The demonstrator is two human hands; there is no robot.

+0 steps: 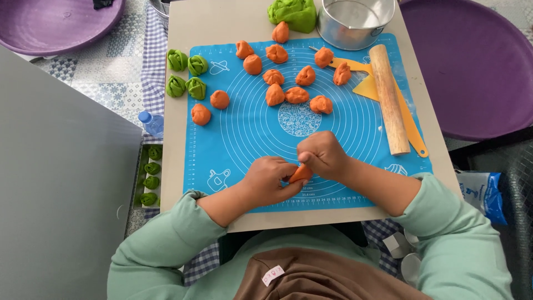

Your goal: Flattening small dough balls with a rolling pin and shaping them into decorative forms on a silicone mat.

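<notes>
Both my hands meet over the near part of a blue silicone mat (pixel 233 144). My left hand (pixel 269 179) and my right hand (pixel 322 154) pinch one small orange dough piece (pixel 301 174) between their fingers. Several shaped orange dough pieces (pixel 297 95) lie across the far half of the mat. Several folded green dough pieces (pixel 187 75) sit at the mat's far left edge.
A wooden rolling pin (pixel 388 100) lies over a yellow scraper (pixel 367 86) on the right. At the far edge stand a metal pot (pixel 355 22) and a green dough lump (pixel 293 13). More green pieces fill a tray (pixel 149 175) below left, beside a water bottle (pixel 151 122).
</notes>
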